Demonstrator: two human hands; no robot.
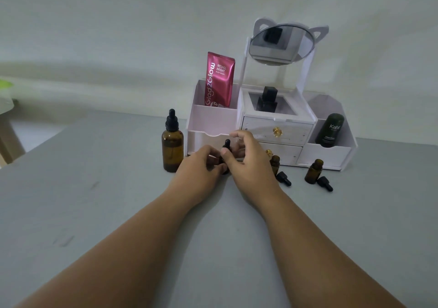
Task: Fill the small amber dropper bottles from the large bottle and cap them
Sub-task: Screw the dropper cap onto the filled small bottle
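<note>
Head view: the left hand [201,165] curls round the lower body of a small bottle [225,170], steadying it upright on the table [94,189]. The right hand [251,158] pinches its dropper cap [226,144] between thumb and fingers, a grip suited to twisting; the direction of the turn cannot be told. The large bottle [172,148] stands capped just outside the left hand. Beyond the right hand stand an open bottle [275,163] and a second open bottle [314,171], each with a loose cap [284,178] lying beside it, probably ready for filling.
</note>
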